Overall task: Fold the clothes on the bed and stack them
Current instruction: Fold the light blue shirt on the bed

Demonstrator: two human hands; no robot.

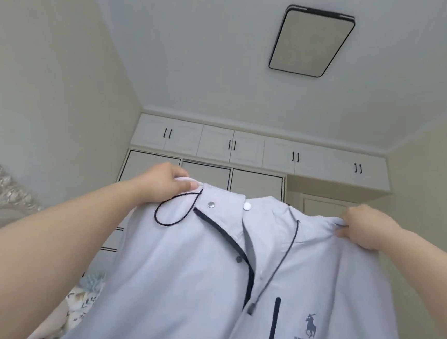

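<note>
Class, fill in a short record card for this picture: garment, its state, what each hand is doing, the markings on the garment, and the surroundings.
garment: light grey jacket with dark trim and drawcords
state: held up in the air, unfolded, front partly open
left hand: grips the top edge at one shoulder
right hand: pinches the top edge at the other shoulder
markings: horse-and-rider logo above lettering too blurred to read
surroundings: white wardrobe, ceiling lamp, patterned bedding lower left

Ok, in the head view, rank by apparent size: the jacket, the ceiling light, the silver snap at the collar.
1. Jacket, largest, though it is nearest the camera.
2. Ceiling light.
3. Silver snap, smallest.
</note>
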